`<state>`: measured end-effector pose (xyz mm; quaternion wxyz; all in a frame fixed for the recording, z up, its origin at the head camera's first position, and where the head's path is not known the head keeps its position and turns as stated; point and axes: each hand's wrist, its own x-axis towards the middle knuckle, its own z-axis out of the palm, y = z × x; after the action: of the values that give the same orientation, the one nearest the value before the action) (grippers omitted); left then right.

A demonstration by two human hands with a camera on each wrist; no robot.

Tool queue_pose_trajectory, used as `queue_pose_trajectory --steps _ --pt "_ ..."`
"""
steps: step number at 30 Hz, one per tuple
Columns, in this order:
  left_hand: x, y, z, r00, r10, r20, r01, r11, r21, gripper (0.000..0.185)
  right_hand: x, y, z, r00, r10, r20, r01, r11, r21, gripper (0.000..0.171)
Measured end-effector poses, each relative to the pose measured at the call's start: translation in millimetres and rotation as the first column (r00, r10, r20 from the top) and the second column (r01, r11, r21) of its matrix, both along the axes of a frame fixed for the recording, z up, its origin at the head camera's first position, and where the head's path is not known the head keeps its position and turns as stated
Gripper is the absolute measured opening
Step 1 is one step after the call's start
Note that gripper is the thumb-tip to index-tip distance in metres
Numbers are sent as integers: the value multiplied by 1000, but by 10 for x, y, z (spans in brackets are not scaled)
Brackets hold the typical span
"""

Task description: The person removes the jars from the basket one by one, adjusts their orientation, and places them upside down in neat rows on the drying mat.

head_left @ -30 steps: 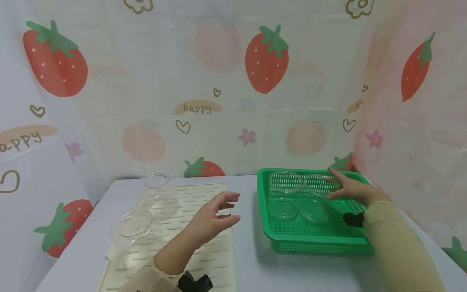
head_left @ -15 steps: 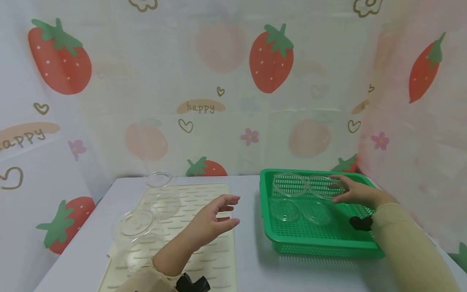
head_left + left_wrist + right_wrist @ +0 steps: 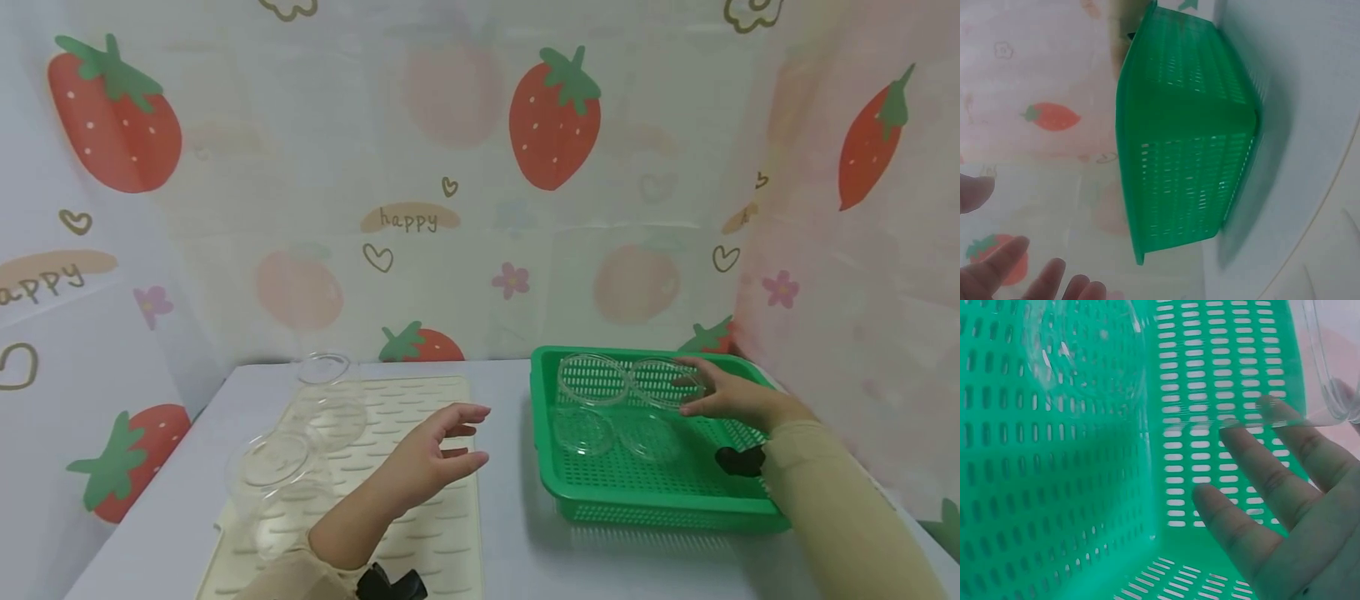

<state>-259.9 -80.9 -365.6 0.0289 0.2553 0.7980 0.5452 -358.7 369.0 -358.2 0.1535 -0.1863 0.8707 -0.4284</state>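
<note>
Two clear plastic cups stand side by side in the green basket [image 3: 667, 507], a left one [image 3: 592, 380] and a right one [image 3: 647, 438]. My right hand [image 3: 738, 397] holds the right cup near its rim, thumb on the near side and fingers toward the far side. In the right wrist view three fingers [image 3: 1241, 531] extend along its transparent wall. My left hand [image 3: 431, 450] hovers over the ribbed cream mat [image 3: 420, 533], fingers loosely bent and holding nothing. Two more clear cups, a far one [image 3: 324, 368] and a near one [image 3: 276, 458], stand on the mat's left side.
The basket has raised perforated walls and stands on the white table [image 3: 510, 500], to the right of the mat. A strawberry-print cloth [image 3: 450, 167] hangs behind the table and along both sides.
The right hand's raised, spread fingers have come down and closed in around the right cup's rim. The left hand stays nearly where it was. The cups keep their places.
</note>
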Motion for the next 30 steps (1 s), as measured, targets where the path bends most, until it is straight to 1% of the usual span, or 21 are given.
queue_pose_trajectory --steps 7,15,21,27,30 --pt "-7 -6 -8 1000 -9 9 9 1000 0 44 -29 -26 -38 1000 13 -12 -14 999 -40 89" --pt "-19 9 -10 1000 -17 1 17 1000 -5 45 -38 -39 -32 999 10 -39 -11 999 -31 85" --pt "-22 15 -2 1000 -18 5 18 1000 -4 46 -55 -22 -22 998 22 -51 -24 999 -29 86" --pt "-21 12 3 1000 -21 12 21 1000 -3 45 -44 -26 -13 997 20 -75 -23 999 -33 82" --pt "-18 11 8 1000 -27 13 27 1000 0 45 -39 -32 -6 997 15 -74 -17 1000 -27 83"
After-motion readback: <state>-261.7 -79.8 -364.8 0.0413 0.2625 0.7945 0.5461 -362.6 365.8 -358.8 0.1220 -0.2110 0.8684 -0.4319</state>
